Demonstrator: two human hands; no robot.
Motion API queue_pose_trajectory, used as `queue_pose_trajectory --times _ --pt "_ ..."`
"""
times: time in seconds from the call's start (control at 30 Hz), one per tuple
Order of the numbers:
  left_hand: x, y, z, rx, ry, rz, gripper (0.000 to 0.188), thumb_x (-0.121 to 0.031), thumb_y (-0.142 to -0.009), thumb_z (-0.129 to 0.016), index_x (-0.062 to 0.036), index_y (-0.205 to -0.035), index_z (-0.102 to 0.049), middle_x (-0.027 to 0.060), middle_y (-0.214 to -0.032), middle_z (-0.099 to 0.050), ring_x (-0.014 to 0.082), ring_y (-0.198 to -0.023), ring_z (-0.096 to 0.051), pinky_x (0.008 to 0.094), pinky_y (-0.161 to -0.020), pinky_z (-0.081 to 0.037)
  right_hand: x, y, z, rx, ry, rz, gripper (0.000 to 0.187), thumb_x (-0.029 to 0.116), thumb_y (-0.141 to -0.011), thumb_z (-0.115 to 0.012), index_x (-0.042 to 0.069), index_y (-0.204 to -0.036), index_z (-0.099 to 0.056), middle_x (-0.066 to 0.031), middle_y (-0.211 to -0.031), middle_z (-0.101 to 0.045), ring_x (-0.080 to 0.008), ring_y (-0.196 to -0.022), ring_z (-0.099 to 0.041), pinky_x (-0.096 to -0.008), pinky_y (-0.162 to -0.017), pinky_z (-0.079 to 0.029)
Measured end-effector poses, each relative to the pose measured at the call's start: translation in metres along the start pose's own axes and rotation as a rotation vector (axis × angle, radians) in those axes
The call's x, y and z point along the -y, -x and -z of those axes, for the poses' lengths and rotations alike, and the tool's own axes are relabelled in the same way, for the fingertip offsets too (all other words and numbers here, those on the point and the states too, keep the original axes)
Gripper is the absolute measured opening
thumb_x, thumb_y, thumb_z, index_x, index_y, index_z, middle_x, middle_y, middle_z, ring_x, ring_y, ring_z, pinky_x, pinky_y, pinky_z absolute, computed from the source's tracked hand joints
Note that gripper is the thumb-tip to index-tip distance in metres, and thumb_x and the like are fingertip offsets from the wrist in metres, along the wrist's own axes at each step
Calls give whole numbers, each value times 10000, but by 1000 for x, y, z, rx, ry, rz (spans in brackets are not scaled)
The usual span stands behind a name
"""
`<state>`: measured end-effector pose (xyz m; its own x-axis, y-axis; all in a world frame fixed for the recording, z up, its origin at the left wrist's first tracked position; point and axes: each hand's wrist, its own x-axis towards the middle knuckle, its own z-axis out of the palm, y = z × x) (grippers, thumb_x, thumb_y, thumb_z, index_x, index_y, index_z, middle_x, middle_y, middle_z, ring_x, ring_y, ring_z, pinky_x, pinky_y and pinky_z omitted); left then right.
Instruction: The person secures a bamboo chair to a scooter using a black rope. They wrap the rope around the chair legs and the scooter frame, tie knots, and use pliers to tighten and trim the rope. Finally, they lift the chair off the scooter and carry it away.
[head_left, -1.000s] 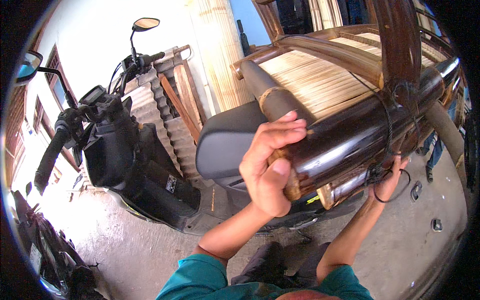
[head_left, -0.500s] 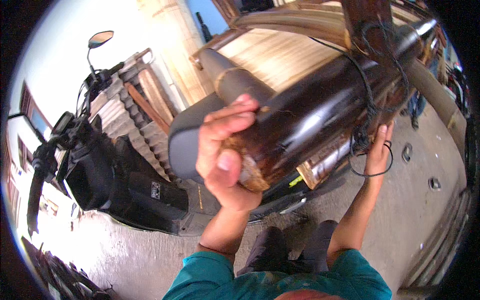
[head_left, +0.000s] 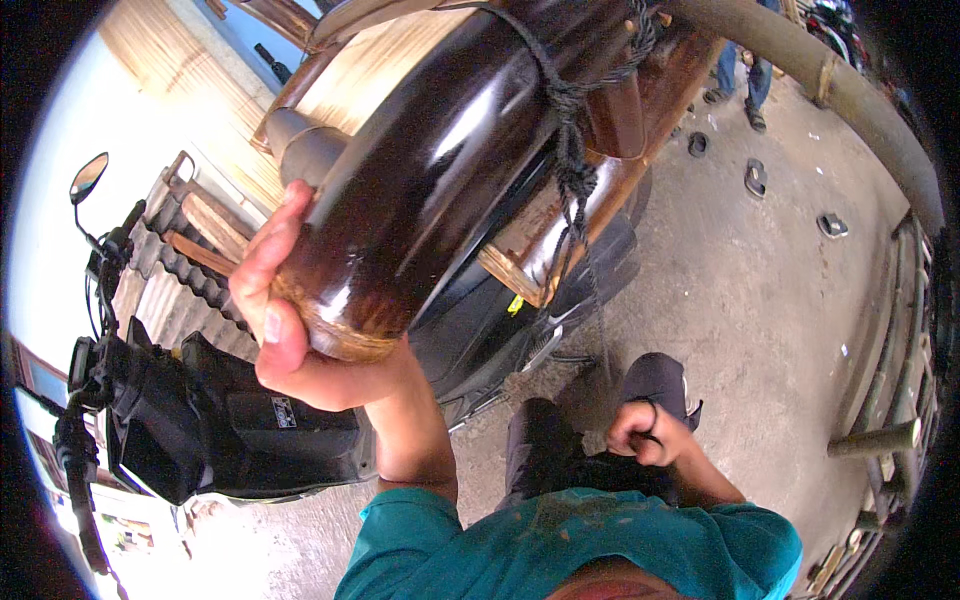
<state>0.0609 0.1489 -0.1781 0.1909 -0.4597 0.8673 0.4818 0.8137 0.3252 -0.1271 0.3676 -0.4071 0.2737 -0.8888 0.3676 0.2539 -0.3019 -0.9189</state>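
A thick, glossy dark-brown bamboo pole (head_left: 420, 170) slants from the upper middle down to the left. My left hand (head_left: 300, 340) is wrapped round its near, lighter cut end, fingers along the far side. Black cord (head_left: 572, 150) is knotted round the pole and a second, thinner dark wooden piece (head_left: 610, 190) beneath it. From that knot a strand runs down toward my lap. There my right hand (head_left: 650, 435) is closed in a fist, black cord looped over it. The fingers' inner side is hidden.
Under the pole stands a black motor scooter (head_left: 250, 420), handlebar and mirror at left. Corrugated sheets (head_left: 190, 300) lean behind it. A curved bamboo pole (head_left: 830, 80) crosses the upper right. Sandals (head_left: 755, 178) lie on the concrete floor, near another person's legs (head_left: 750, 80). Poles (head_left: 890, 390) lie at far right.
My right hand has come away from the pole down to my lap, drawing the cord. The cord at the knot looks tighter. My left hand stays on the pole's end; the view has shifted.
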Motion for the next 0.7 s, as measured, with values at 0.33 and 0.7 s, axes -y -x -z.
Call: queue_pose_trajectory --times 0.33,0.7 --pt "-2 -2 -12 -25 54 -35 504 -345 -805 -352 65 -1022 -547 257 -1055 -595 414 -1117 -549 545 -1053 -341 -18 -20 -6 -832 142 80 249 84 -896 -613 85 -1026 -400 -32 -868 -473 -126 -791 -455 -292 -712 -403" --pt "-4 -6 -19 0 42 -38 532 -367 -830 -345 67 -1061 -548 269 -1082 -599 413 -1131 -544 542 -1047 -357 141 -24 4 -335 -459 1091 264 309 -897 -598 76 -772 -594 -168 -1260 -556 -345 -1067 -611 -516 -1101 -285"
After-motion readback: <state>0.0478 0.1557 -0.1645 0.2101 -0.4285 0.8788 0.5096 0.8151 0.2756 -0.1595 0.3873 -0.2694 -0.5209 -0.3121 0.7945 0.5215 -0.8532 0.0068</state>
